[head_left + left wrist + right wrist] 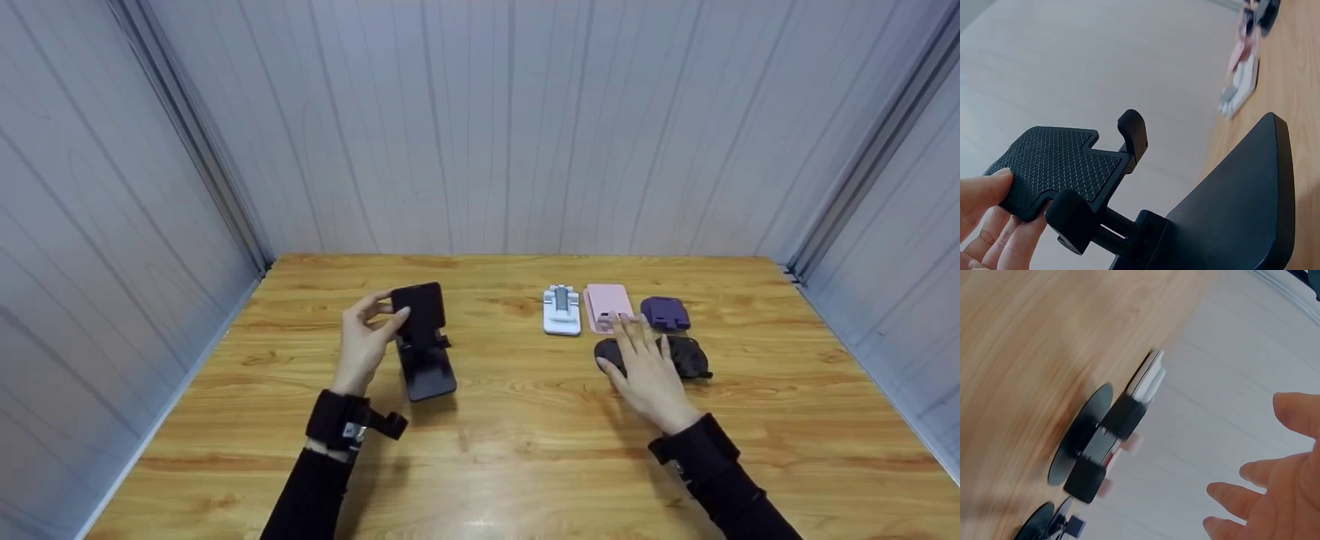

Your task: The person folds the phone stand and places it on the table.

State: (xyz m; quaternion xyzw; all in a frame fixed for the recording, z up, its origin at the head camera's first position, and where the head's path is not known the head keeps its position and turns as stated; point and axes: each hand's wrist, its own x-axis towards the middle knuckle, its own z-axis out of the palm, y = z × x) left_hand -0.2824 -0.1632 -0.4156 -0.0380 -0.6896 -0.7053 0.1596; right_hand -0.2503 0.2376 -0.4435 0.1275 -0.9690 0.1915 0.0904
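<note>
My left hand (360, 345) pinches a black phone stand (420, 315) by its upper plate, thumb on the near face. In the left wrist view, that plate (1053, 157) has a textured pad and two hooked lips, with a hinge joining it to a smooth flat base (1230, 208). My right hand (651, 382) is spread over a second black phone stand (690, 356), partly hiding it. In the right wrist view the right hand's fingers (1235, 498) are extended with nothing in them, apart from the stands.
Behind the right hand lie a white phone stand (562, 325), a pink phone stand (607, 296) and a purple phone stand (663, 309) in a row. They rest on a wooden table (495, 450). Pale panel walls (480, 150) rise at the back and both sides.
</note>
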